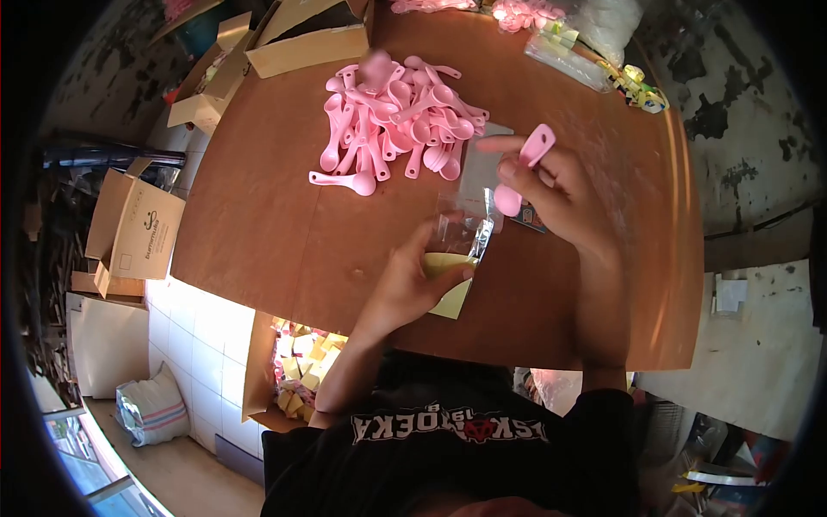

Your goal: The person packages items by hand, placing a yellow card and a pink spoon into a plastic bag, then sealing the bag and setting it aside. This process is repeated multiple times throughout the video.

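Note:
My right hand (564, 198) is closed on a pink plastic scoop (537, 145), its handle up and its rounded bowl low, close beside the bag's mouth. In my left hand (413, 280) is a clear plastic bag (458, 231) with a pale yellow card (448, 303) at its lower part; the thumb presses on the card. Light glints off the bag's right edge. Beyond both hands lies a heap of pink scoops (401, 112), with one scoop (345, 182) at its near left edge. Flat clear plastic (476, 177) lies between the heap and my right hand.
The brown table (258, 224) spans the middle. Open cardboard boxes (310, 39) stand at its far left, and another box (142, 224) is left of it. A box of yellow-carded packs (301, 362) sits below the near edge. Plastic packets (568, 60) lie at the far right.

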